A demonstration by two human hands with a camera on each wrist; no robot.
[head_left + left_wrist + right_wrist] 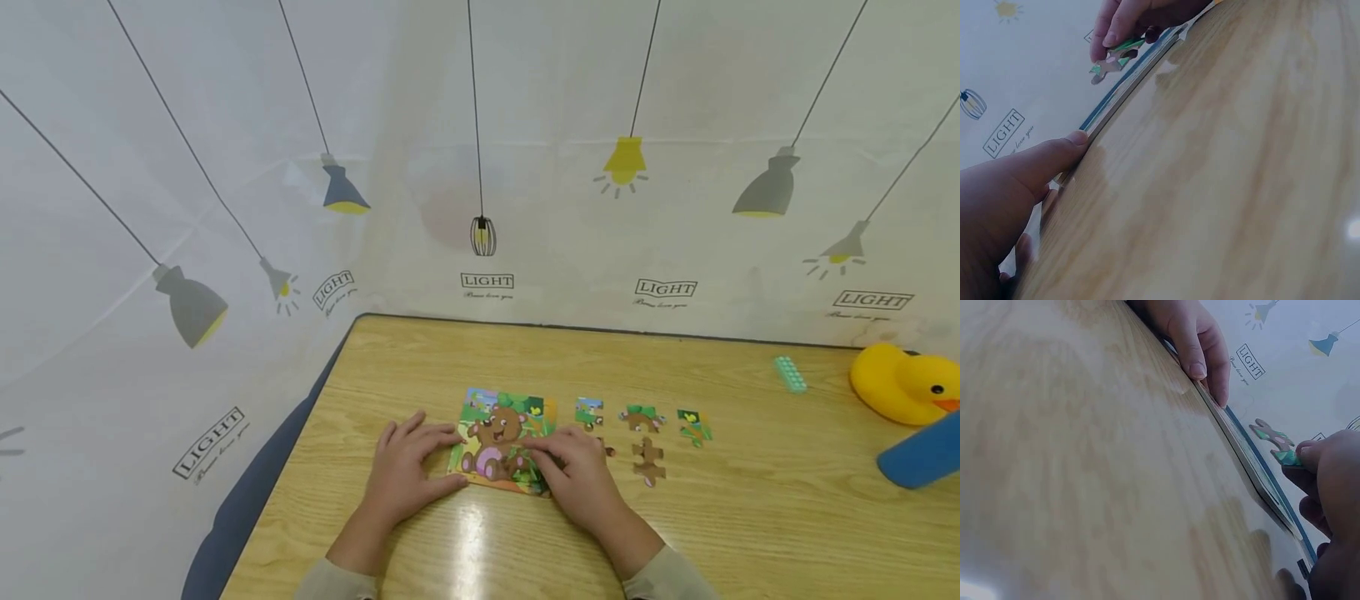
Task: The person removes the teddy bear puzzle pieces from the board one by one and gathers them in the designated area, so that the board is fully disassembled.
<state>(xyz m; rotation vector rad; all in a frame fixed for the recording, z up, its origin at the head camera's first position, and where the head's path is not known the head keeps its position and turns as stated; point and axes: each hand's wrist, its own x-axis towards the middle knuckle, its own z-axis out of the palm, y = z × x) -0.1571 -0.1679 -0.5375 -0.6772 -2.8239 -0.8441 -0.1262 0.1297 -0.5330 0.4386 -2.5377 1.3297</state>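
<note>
A picture puzzle of a brown bear (491, 433) lies on the wooden table. My left hand (408, 467) rests at its left side, thumb at the lower corner and fingers along the edge, fairly straight. My right hand (581, 475) pinches a puzzle piece (1275, 439) between thumb and fingers. The wrist views show that piece, brown and green, tilted and raised above the puzzle. Right of the puzzle lie several loose pieces, among them a brown one (648, 462) and one with a green top (642, 418). Another is partly hidden behind my right hand.
A yellow rubber duck (903, 383) and a blue cylinder (918, 454) are at the table's right side. A small mint-green studded block (791, 374) lies near the back edge. Behind the table (750, 517) hangs a white sheet (555, 225) printed with lamps.
</note>
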